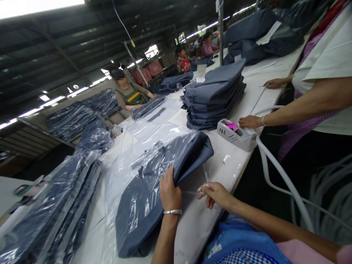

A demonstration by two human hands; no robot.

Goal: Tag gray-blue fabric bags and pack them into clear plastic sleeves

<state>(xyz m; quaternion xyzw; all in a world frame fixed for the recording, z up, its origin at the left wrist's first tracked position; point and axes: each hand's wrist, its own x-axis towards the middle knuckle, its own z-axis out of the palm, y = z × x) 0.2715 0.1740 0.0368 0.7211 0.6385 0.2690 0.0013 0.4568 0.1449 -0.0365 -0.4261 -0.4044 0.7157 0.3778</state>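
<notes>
A folded dark blue garment point(154, 183) lies on the white table point(198, 220), partly inside a clear plastic bag point(129, 161). My left hand point(169, 190), with a silver bangle on the wrist, grips the near edge of the garment and bag with curled fingers. My right hand point(214, 193) sits just to its right and pinches the clear open flap of the bag point(205, 178), pulling it taut above the table.
Bagged garments point(55, 209) are stacked at the left. A pile of unbagged folded garments point(214, 97) and a grey tape dispenser point(236, 134) sit farther along. A co-worker's hand point(250, 121) rests by the dispenser; other people work across the table. A white hose point(277, 172) hangs off the table's right edge.
</notes>
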